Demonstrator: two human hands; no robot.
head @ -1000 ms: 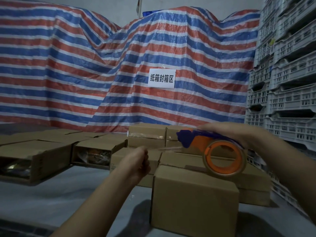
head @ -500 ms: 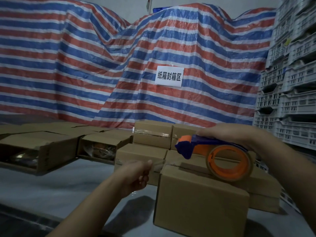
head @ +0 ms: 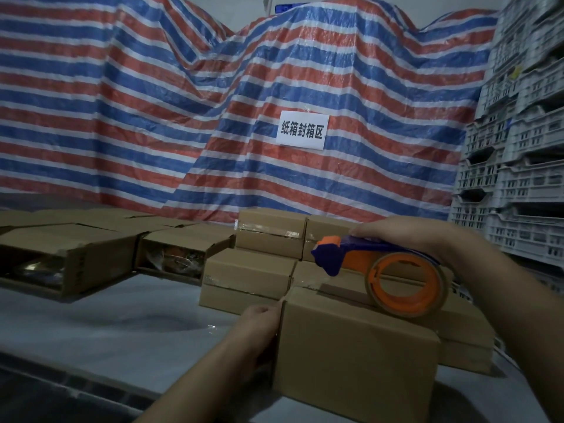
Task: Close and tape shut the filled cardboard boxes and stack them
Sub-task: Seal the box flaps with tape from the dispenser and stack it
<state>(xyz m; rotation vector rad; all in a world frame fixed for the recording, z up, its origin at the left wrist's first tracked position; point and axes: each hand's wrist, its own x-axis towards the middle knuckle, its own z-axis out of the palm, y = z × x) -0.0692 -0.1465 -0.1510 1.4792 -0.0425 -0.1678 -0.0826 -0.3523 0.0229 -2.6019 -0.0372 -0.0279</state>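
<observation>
The nearest box (head: 357, 358) sits closed on the grey table (head: 128, 325), close to the table's front edge, so everything below is placed off that box. The left hand (head: 259, 328) is pressed against its left end, just under the top-left corner, fingers curled in and pinching what looks like the loose end of clear tape. It's too dim to be sure of the tape itself. The right hand (head: 406, 236) is above the box's far top edge, wrapped around the handle of a blue and orange tape dispenser (head: 381, 270). The orange roll touches the box's top near the back edge, and the blue nose points left, hanging above the top-left corner.

Right behind and to the right of the box there's a cluster of taped boxes (head: 268, 236), touching each other with no gaps between them. Well off to the left of it, two open boxes (head: 100, 257) lie on their sides with shiny contents showing. Between those and the box is a bare stretch of table, the roomiest spot around.

Further back behind the box hangs a striped tarp (head: 152, 117) with a white paper sign (head: 302, 131). To the box's right stand stacked grey plastic crates (head: 518, 178), tight against that side.
</observation>
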